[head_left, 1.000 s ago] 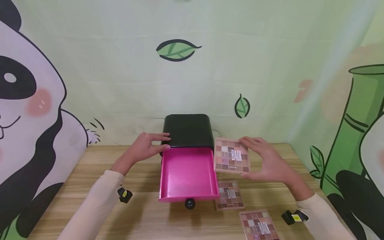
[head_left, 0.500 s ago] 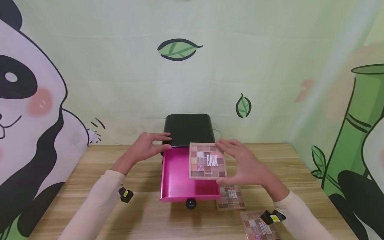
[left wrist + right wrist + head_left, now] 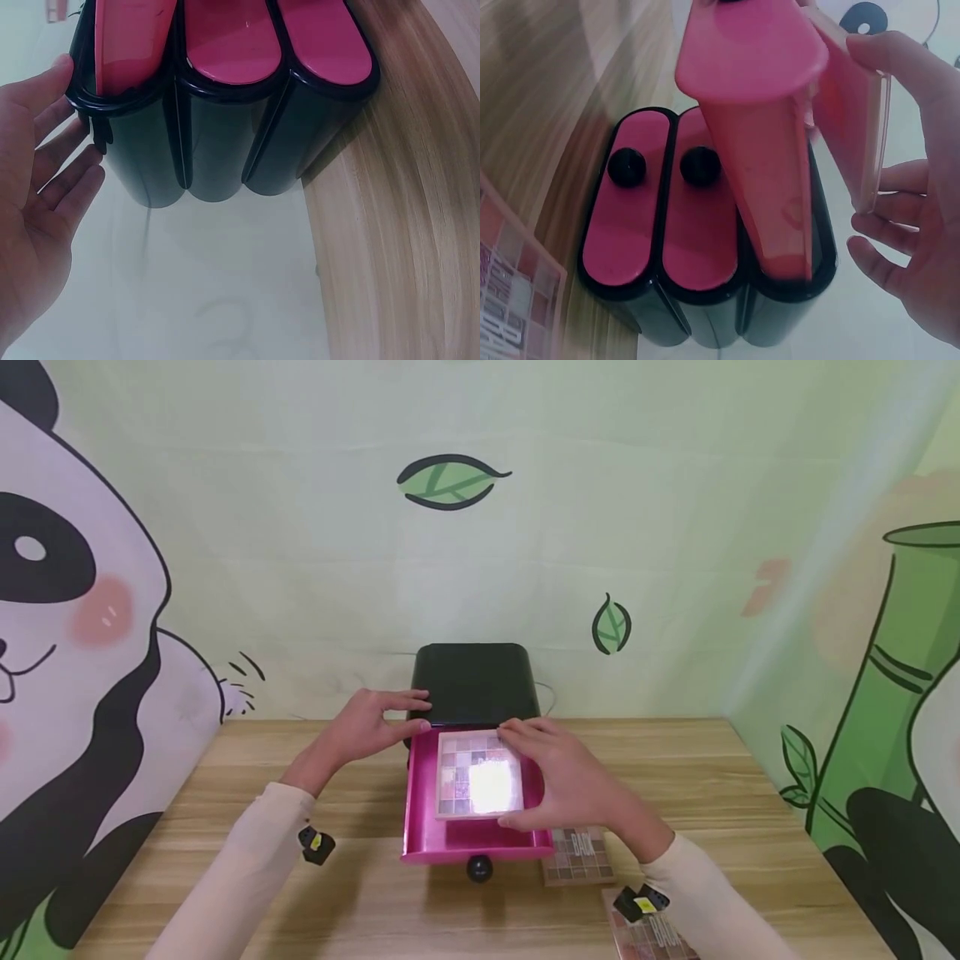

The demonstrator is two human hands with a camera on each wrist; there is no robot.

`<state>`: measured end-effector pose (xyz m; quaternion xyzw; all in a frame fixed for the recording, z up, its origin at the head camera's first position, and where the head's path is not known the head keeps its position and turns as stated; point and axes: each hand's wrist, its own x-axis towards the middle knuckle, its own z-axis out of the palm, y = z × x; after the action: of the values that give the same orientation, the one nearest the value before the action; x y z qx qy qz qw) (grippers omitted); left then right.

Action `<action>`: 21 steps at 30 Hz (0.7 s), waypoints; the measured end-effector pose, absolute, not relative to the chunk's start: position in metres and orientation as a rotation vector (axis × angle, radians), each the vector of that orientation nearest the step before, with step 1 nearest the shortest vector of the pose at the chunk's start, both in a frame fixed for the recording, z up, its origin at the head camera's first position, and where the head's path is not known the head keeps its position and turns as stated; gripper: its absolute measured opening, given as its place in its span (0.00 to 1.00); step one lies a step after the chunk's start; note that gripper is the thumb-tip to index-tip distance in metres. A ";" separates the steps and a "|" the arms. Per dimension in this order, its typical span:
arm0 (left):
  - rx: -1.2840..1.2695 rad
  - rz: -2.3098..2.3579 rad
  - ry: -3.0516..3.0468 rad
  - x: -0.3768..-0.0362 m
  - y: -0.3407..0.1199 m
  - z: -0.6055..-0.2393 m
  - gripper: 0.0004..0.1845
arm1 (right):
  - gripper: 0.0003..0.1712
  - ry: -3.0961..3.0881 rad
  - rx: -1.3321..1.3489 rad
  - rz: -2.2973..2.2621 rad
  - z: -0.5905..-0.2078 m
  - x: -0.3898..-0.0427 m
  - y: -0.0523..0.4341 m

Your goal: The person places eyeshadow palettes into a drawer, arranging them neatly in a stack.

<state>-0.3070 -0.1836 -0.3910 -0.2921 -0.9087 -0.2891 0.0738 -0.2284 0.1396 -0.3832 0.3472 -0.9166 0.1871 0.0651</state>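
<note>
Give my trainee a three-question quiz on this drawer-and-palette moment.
1. True or false: the top pink drawer stands pulled out.
2. What does the right hand hold over that drawer?
3. The left hand rests on: A) the black cabinet B) the drawer knob C) the table

Key: 1 true; 2 an eyeshadow palette; 3 A.

drawer (image 3: 420, 810) front free, palette (image 3: 480, 774) fills inside

Both arms wear long cream sleeves (image 3: 247, 852) reaching to the wrists, each wrist carrying a small black camera clip (image 3: 315, 846) with a yellow sticker, and both hands are bare.
</note>
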 end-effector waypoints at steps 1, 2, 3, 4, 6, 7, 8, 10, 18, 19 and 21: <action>-0.874 -0.863 -2.730 -0.307 -0.183 -0.391 0.21 | 0.62 -2.775 1.050 0.551 -0.384 -0.229 0.137; -0.872 -0.861 -2.731 -0.307 -0.183 -0.391 0.21 | 0.62 -2.784 1.055 0.538 -0.384 -0.229 0.135; -0.870 -0.857 -2.733 -0.307 -0.183 -0.391 0.21 | 0.62 -2.790 1.061 0.526 -0.384 -0.229 0.133; -0.868 -0.857 -2.737 -0.307 -0.183 -0.391 0.22 | 0.62 -2.792 1.071 0.522 -0.385 -0.230 0.131; -0.862 -0.854 -2.745 -0.307 -0.183 -0.391 0.22 | 0.61 -2.799 1.091 0.512 -0.386 -0.230 0.128; -0.859 -0.856 -2.748 -0.307 -0.183 -0.390 0.22 | 0.61 -2.801 1.101 0.502 -0.387 -0.230 0.126; -0.859 -0.860 -2.751 -0.307 -0.183 -0.390 0.22 | 0.61 -2.805 1.110 0.488 -0.388 -0.231 0.125; -0.857 -0.861 -2.755 -0.306 -0.183 -0.390 0.22 | 0.61 -2.808 1.126 0.465 -0.390 -0.232 0.122; -0.850 -0.865 -2.759 -0.306 -0.183 -0.389 0.22 | 0.61 -2.795 1.158 0.424 -0.395 -0.234 0.114; -0.848 -0.869 -2.760 -0.306 -0.183 -0.389 0.22 | 0.61 -2.795 1.159 0.420 -0.395 -0.234 0.113; -0.847 -0.872 -2.761 -0.306 -0.183 -0.389 0.22 | 0.60 -2.799 1.161 0.412 -0.396 -0.234 0.112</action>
<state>-0.3058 -0.1832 -0.3893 -0.2802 -0.9134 -0.2886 0.0623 -0.2338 0.1122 -0.3958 0.3795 -0.9144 0.1345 0.0418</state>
